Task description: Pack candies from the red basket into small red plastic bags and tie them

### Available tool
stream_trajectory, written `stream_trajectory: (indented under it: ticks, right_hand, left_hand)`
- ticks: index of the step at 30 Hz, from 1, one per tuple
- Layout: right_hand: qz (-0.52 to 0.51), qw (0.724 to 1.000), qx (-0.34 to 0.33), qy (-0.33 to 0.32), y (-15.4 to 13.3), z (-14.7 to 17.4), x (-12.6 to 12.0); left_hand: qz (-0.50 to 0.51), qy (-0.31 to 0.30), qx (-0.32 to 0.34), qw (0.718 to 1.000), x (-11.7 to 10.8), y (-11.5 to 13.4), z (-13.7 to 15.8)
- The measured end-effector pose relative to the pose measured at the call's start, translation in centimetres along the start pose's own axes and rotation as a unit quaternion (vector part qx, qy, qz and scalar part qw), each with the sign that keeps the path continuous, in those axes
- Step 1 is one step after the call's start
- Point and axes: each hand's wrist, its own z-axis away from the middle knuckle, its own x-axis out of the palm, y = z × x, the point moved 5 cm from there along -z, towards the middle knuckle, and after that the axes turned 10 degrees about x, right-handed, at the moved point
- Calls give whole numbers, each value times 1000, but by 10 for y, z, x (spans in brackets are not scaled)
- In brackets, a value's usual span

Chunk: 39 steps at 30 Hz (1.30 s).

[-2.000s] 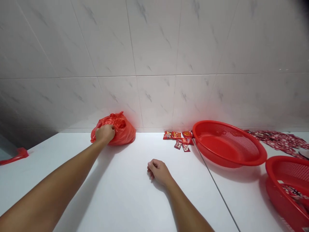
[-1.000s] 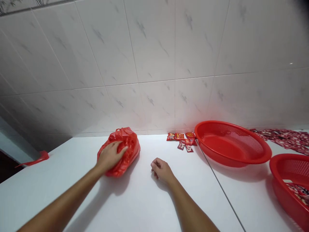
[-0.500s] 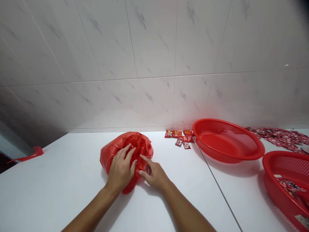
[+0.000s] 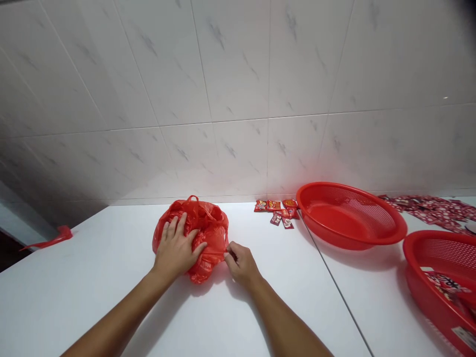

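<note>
A crumpled red plastic bag [image 4: 213, 240] rests on the white table, bulky, with a loop of its handle standing up at the top. My left hand [image 4: 176, 248] lies on the bag's left and front side, fingers spread over the film. At the bag's right edge, my right hand [image 4: 241, 263] pinches a bit of the plastic between thumb and fingers and pulls it taut. What the bag contains is hidden.
Several small red packets [image 4: 284, 212] lie by the wall. A red plastic basket [image 4: 349, 240] stands right of them, and a second red basket [image 4: 420, 277] holds packets. More packets [image 4: 431, 210] spread behind. A red plastic strip [image 4: 55, 238] lies far left.
My right hand has moved slightly right and closed on the bag's edge. My left hand has shifted left and flattened on the bag, whose top is now more gathered.
</note>
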Motion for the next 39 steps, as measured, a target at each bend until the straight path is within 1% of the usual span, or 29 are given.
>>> stream_trajectory:
  ticks: [5, 8, 10, 12, 13, 15, 16, 18, 21, 23, 25, 27, 28, 29, 30, 31, 32, 33, 34, 35, 36, 37, 39]
  right_hand:
    - [-68, 993, -9, 99, 5, 1, -12]
    - [-108, 974, 10, 201, 15, 1, -28]
    - [-141, 945, 39, 292, 28, 0, -45]
    - [-181, 908, 67, 372, 45, -1, -66]
    - [-202, 890, 78, 401, 54, -2, -76]
    - [-239, 863, 93, 436, 69, -5, -94]
    - [-255, 853, 98, 444, 75, -6, -100]
    - [-282, 845, 104, 443, 83, -7, -106]
    - [-322, 850, 103, 405, 86, -10, -99]
    - [-351, 855, 98, 370, 85, -13, -90]
    - [-382, 855, 94, 337, 82, -15, -83]
    - [-421, 850, 97, 302, 80, -18, -78]
    - [-442, 845, 100, 284, 79, -20, -76]
    - [-465, 838, 104, 266, 77, -22, -75]
    - [-487, 830, 107, 249, 76, -23, -73]
    - [-508, 822, 111, 233, 75, -25, -72]
    - [-527, 813, 113, 220, 74, -26, -70]
    - [-543, 805, 116, 208, 73, -27, -69]
    - [-556, 799, 119, 197, 72, -27, -67]
    - [-565, 795, 122, 187, 71, -28, -66]
    - [-570, 793, 125, 177, 70, -27, -65]
    - [-571, 793, 130, 166, 68, -27, -64]
    - [-567, 799, 142, 143, 65, -24, -63]
  left_hand:
    - [-19, -39, -51, 998, -4, -40, -21]
    - [-34, -58, -80, 995, 0, -69, -31]
    - [-25, -70, -107, 991, 6, -89, -36]
    - [-9, -80, -135, 988, 13, -106, -38]
    - [-3, -81, -145, 986, 17, -113, -39]
    - [4, -77, -155, 985, 24, -122, -40]
    - [5, -73, -154, 985, 28, -126, -40]
    - [9, -66, -153, 986, 36, -130, -40]
    - [19, -52, -159, 986, 49, -138, -38]
    - [27, -29, -170, 985, 53, -146, -38]
    - [33, 11, -192, 981, 50, -154, -41]
    - [29, 63, -222, 973, 39, -158, -44]
    - [24, 101, -236, 966, 31, -155, -45]
    - [25, 151, -239, 959, 22, -147, -44]
    - [30, 201, -235, 951, 14, -133, -40]
    - [61, 282, -204, 935, 6, -112, -34]
    - [114, 340, -147, 922, 2, -85, -26]
    - [181, 350, -87, 915, 5, -54, -19]
    - [259, 309, -36, 914, 13, -21, -12]
    - [336, 245, -14, 909, 27, 12, -4]
    - [403, 179, -26, 897, 41, 41, 4]
    - [457, 125, -58, 878, 55, 66, 11]
    - [538, 35, -119, 834, 76, 102, 20]
